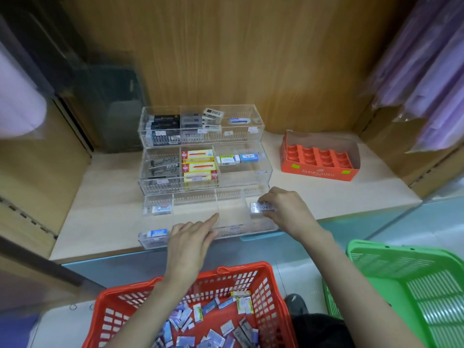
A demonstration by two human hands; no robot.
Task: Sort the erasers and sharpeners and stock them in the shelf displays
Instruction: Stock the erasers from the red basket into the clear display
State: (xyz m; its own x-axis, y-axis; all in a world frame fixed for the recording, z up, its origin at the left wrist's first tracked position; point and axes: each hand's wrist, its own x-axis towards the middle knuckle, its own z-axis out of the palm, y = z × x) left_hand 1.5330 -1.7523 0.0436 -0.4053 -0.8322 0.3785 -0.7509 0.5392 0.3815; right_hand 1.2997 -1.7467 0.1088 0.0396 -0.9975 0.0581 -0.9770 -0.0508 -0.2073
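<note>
A clear acrylic tiered display point(160, 183) stands on the wooden shelf, its upper tiers partly filled with boxed erasers. My right hand point(286, 209) pinches a wrapped white eraser point(262, 209) at the right end of the lowest tier. My left hand point(193, 237) rests on the front wall of that tier, index finger stretched out onto a clear divider point(218, 204). One eraser point(162, 209) lies in the lowest tier's left compartment. A blue and white eraser point(157, 233) sits in the front strip at the left. The red basket point(271, 295) below holds several loose erasers.
An orange Faber-Castell tray point(317, 172) with round cups stands on the shelf at the right. A green basket point(406, 285) sits at the lower right. Purple packets point(431, 71) hang at the upper right. Wooden side walls close in the shelf on both sides.
</note>
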